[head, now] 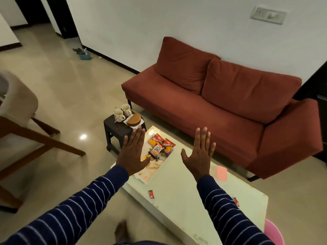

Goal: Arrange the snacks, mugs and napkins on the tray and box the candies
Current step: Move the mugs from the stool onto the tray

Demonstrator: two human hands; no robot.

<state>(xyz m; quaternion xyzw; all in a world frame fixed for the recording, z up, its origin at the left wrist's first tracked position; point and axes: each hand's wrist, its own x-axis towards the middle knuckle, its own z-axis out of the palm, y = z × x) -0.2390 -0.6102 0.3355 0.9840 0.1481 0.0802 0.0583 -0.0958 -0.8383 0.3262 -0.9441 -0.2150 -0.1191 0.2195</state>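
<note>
My left hand (132, 150) and my right hand (200, 154) are held out flat, fingers apart, above the white low table (185, 197); both hold nothing. Between them several snack packets (161, 145) lie on a patterned tray (150, 169) at the table's far left; my left hand hides part of the tray. Two floral mugs (122, 112) stand on a small dark stool (116, 129) beyond the table, beside a brown wedge-shaped holder (134, 119) on white napkins. A red candy (151, 194) lies on the table's near side, another red candy (236, 202) by my right sleeve. A pink box (221, 173) sits near the right edge.
A red sofa (221, 103) runs along the wall behind the table. A wooden chair (26, 124) stands at the left. A pink round tub (274, 232) sits at the lower right. My bare foot (121, 232) is on the tiled floor.
</note>
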